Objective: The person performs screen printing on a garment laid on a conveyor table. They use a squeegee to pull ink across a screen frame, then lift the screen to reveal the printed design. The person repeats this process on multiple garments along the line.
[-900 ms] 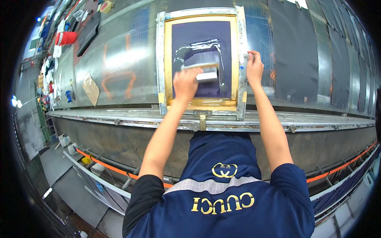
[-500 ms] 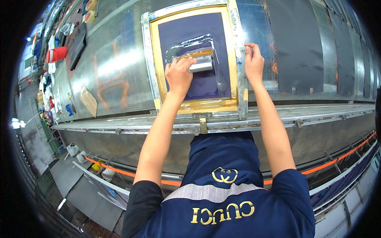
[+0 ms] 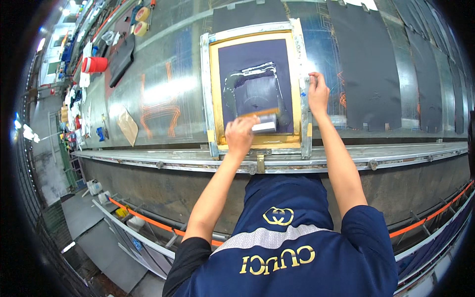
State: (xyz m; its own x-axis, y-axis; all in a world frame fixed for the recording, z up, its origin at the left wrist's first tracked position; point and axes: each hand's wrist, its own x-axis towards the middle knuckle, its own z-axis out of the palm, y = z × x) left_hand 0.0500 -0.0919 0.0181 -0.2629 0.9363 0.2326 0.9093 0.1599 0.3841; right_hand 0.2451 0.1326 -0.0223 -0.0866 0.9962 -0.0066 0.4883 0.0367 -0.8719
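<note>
A screen printing frame (image 3: pixel 206 94) with a metal rim and yellow-edged dark mesh lies flat on the long metal table. My left hand (image 3: pixel 240 134) is closed round a squeegee (image 3: pixel 265 123) with a silver handle and an amber blade. The squeegee rests on the near part of the mesh. Glossy clear-looking ink (image 3: pixel 250 71) forms a ridge on the mesh beyond it, with wet streaks down both sides. At the frame's right rim, my right hand (image 3: pixel 319 95) has its fingers bent against the outer edge, seemingly pinching it.
Dark fabric panels (image 3: pixel 363 69) lie on the table (image 3: pixel 185 123) to the right. On the left are a red container (image 3: pixel 95 65), tape rolls (image 3: pixel 141 28), a black flat object (image 3: pixel 122 60) and a brown paper piece (image 3: pixel 127 126). A metal rail (image 3: pixel 198 161) runs along the near edge.
My left hand has drawn the squeegee toward me, from mid-mesh to the near end, baring a wiped patch behind it. My right hand stays at the frame's rim. The whole view has shifted slightly.
</note>
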